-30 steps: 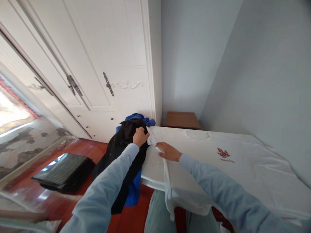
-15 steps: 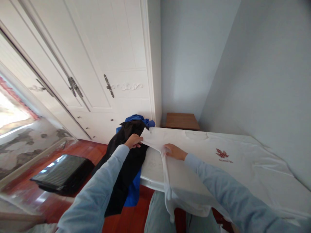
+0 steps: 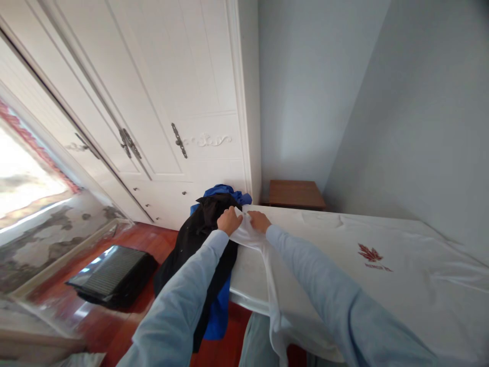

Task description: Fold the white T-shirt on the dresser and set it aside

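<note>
A white shirt with a red maple-leaf print is spread over a white table, its near edge hanging down in front of my legs. My left hand is closed on a sleeve end at the table's left edge. Close beside it, my right hand pinches the same sleeve a little to the right. The cloth between the two hands is slightly raised. Under and left of my left hand lies a black garment, draped over the table end on top of a blue garment.
A white wardrobe with dark handles stands behind the table's left end. A small brown wooden cabinet sits in the corner by the grey wall. On the red floor at left lies a black plastic-wrapped package.
My right hand has moved left and away along the sleeve, closer to my left hand. The whole view has shifted, so things appear slightly further right and lower.
</note>
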A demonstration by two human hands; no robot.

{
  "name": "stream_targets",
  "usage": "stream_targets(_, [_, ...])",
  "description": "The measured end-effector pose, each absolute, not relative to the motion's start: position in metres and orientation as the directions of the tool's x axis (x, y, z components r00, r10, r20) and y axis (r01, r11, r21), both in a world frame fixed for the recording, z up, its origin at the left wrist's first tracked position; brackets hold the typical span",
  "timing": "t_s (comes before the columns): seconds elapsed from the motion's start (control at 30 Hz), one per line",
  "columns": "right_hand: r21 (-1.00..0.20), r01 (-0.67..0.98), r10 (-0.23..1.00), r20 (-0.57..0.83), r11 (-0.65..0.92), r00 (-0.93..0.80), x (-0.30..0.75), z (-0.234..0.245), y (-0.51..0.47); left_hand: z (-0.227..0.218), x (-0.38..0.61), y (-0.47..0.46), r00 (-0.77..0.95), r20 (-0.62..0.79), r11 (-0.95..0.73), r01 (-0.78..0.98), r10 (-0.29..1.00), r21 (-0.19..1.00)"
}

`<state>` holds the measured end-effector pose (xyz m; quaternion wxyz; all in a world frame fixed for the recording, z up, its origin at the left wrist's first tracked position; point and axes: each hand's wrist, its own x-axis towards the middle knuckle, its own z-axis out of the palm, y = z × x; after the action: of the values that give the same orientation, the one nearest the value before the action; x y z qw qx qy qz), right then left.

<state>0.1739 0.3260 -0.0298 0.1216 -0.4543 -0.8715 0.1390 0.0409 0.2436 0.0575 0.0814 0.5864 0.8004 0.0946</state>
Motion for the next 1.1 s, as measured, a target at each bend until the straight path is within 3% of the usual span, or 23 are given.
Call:
stream_targets(0.2, [-0.374, 0.752, 0.834, 0.134, 0.544, -0.536, 0.164, -0.031, 0.332, 0.049, 0.034, 0.264, -0.332, -0.036, 0.331, 0.916, 0.943, 0.229])
stream_targets(0.3, [-0.417, 0.729, 0.835, 0.174, 0.543, -0.522, 0.168, -0.035, 0.336, 0.051, 0.03, 0.263, -0.33, 0.019, 0.319, 0.925, 0.944, 0.204])
stream_targets(0.4, [-0.463, 0.694, 0.831, 0.221, 0.551, -0.511, 0.177, -0.043, 0.336, 0.058, 0.034, 0.26, -0.307, 0.132, 0.296, 0.95, 0.943, 0.095])
stream_targets(0.5, [-0.494, 0.649, 0.813, 0.282, 0.578, -0.509, 0.195, -0.049, 0.331, 0.061, 0.058, 0.255, -0.137, 0.245, 0.147, 0.989, 0.96, -0.022])
stream_targets(0.57, [-0.497, 0.629, 0.8, 0.321, 0.598, -0.506, 0.218, -0.051, 0.328, 0.055, 0.085, 0.251, 0.039, 0.252, -0.031, 0.999, 0.967, -0.038])
stream_targets(0.7, [-0.468, 0.644, 0.796, 0.348, 0.605, -0.495, 0.297, -0.05, 0.321, 0.021, 0.15, 0.241, 0.255, 0.158, -0.275, 0.953, 0.954, 0.123])
stream_targets(0.77, [-0.446, 0.693, 0.824, 0.328, 0.566, -0.462, 0.353, -0.048, 0.316, 0.0, 0.175, 0.238, 0.292, 0.083, -0.303, 0.937, 0.953, 0.175])
stream_targets(0.9, [-0.383, 0.84, 0.918, 0.257, 0.385, -0.303, 0.482, -0.045, 0.3, -0.033, 0.195, 0.24, 0.294, -0.037, -0.286, 0.948, 0.955, 0.142])
stream_targets(1.1, [-0.276, 0.958, 0.987, 0.154, 0.08, -0.038, 0.64, -0.051, 0.265, -0.046, 0.182, 0.251, 0.312, -0.007, -0.311, 0.948, 0.95, 0.062])
